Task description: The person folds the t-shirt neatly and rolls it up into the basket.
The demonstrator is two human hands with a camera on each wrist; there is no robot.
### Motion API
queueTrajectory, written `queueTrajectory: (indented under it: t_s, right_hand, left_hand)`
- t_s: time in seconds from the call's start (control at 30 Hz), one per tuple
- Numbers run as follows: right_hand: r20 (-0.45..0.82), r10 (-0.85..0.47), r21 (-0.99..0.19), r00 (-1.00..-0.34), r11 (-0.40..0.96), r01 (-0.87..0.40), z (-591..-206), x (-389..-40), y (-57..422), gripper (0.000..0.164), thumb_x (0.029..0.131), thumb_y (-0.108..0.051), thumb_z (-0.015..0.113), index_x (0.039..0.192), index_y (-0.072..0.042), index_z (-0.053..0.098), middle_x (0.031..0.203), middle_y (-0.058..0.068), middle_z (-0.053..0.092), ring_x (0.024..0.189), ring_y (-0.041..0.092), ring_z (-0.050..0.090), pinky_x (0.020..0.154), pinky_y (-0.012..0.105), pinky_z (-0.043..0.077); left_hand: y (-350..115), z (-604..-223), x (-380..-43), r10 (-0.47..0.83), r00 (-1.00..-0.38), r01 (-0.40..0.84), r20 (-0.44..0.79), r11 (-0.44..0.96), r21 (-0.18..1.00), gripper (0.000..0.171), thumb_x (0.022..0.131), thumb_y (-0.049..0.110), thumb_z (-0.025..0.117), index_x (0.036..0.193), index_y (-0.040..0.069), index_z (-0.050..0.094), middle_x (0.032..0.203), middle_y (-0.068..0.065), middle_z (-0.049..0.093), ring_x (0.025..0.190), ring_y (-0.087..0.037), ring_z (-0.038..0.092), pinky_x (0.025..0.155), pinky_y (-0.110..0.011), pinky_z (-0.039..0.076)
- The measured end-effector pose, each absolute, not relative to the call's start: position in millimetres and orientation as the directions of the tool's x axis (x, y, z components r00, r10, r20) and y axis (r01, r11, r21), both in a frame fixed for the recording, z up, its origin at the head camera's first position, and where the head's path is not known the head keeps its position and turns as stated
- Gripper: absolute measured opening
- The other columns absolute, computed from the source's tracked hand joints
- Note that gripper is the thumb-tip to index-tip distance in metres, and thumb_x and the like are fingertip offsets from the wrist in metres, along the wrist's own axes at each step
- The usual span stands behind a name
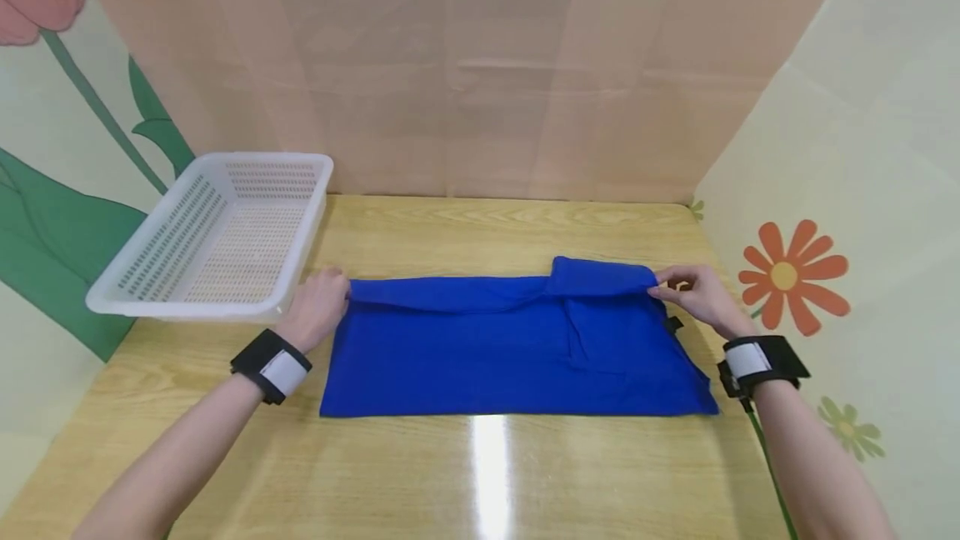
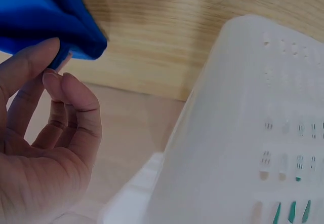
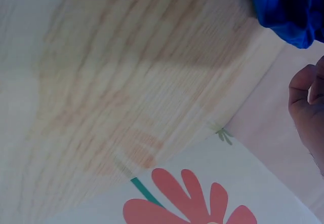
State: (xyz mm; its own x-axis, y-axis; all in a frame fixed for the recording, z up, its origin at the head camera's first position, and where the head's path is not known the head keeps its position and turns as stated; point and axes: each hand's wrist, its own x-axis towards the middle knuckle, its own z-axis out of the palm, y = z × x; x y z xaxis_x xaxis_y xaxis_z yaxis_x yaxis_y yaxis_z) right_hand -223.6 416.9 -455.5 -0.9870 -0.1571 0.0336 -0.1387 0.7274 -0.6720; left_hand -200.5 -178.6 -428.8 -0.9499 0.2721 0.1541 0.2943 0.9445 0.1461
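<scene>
A blue piece of cloth, perhaps a garment, lies folded into a long rectangle on the wooden table. Its far edge is turned over, and a smaller flap stands up at the far right. My left hand pinches the far left corner between thumb and fingertips; the left wrist view shows that blue corner up close. At the far right, my right hand pinches the flap's edge with thumb and forefinger. A small black piece sticks out at the cloth's right side. In the right wrist view, part of the right hand is cut off.
A white perforated plastic basket stands at the back left, close to my left hand. Behind the wooden table rises a wall covered in pinkish sheeting. A wall with painted flowers borders the right side.
</scene>
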Motion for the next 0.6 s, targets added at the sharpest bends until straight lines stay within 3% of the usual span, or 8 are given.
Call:
queueTrajectory:
  t_s: [0.17, 0.27, 0.43, 0.53, 0.6]
  right_hand:
    - [-0.031, -0.187, -0.624, -0.982, 0.771, -0.127, -455.8, -223.4, 418.5, 0.023, 0.096, -0.028, 0.07, 0.107, -0.007, 0.073, 0.116, 0.016, 0.067, 0.089, 0.02, 0.05, 0.061, 0.028, 0.045]
    - [-0.061, -0.166, -0.596, -0.984, 0.797, -0.098, -450.5, -227.5, 415.5, 0.032, 0.1, -0.034, 0.062, 0.11, -0.005, 0.071, 0.12, 0.022, 0.067, 0.1, 0.026, 0.053, 0.069, 0.031, 0.043]
    - [0.045, -0.006, -0.536, -0.999, 0.844, -0.029, -444.6, -246.8, 397.1, 0.055, 0.105, -0.044, 0.047, 0.108, 0.005, 0.072, 0.106, 0.03, 0.07, 0.092, 0.04, 0.061, 0.068, 0.036, 0.043]
    - [0.017, 0.007, -0.476, -1.0, 0.88, -0.002, -447.3, -264.6, 383.6, 0.057, 0.104, -0.043, 0.046, 0.116, 0.01, 0.067, 0.11, 0.034, 0.067, 0.092, 0.044, 0.062, 0.071, 0.047, 0.049]
    - [-0.062, -0.019, -0.441, -0.998, 0.897, 0.011, -449.2, -277.2, 376.0, 0.06, 0.103, -0.042, 0.047, 0.124, 0.013, 0.062, 0.12, 0.037, 0.063, 0.103, 0.047, 0.062, 0.083, 0.053, 0.051]
  left_hand:
    - [-181.5, -428.8, -196.7, 0.346, -0.933, 0.357, 0.095, 0.924, 0.137, 0.016, 0.08, -0.01, 0.064, 0.071, 0.002, 0.071, 0.077, -0.014, 0.066, 0.065, -0.027, 0.063, 0.051, -0.039, 0.051]
    - [-179.6, -425.0, -198.7, 0.381, -0.924, 0.378, 0.019, 0.906, 0.193, 0.013, 0.076, -0.009, 0.065, 0.083, -0.002, 0.074, 0.089, -0.018, 0.07, 0.076, -0.03, 0.066, 0.062, -0.042, 0.055]
    - [-166.1, -424.2, -217.0, 0.421, -0.905, 0.385, -0.057, 0.87, 0.309, 0.027, 0.09, 0.004, 0.063, 0.115, -0.004, 0.071, 0.11, -0.02, 0.071, 0.098, -0.031, 0.067, 0.087, -0.046, 0.056]
    - [-158.9, -431.5, -230.4, 0.48, -0.873, 0.424, -0.089, 0.836, 0.349, 0.021, 0.095, 0.013, 0.065, 0.11, 0.0, 0.073, 0.102, -0.015, 0.073, 0.093, -0.026, 0.068, 0.085, -0.042, 0.056]
    - [-157.0, -435.4, -237.7, 0.508, -0.852, 0.432, -0.125, 0.818, 0.379, 0.017, 0.094, 0.016, 0.07, 0.102, 0.002, 0.072, 0.092, -0.012, 0.072, 0.085, -0.022, 0.066, 0.079, -0.037, 0.055]
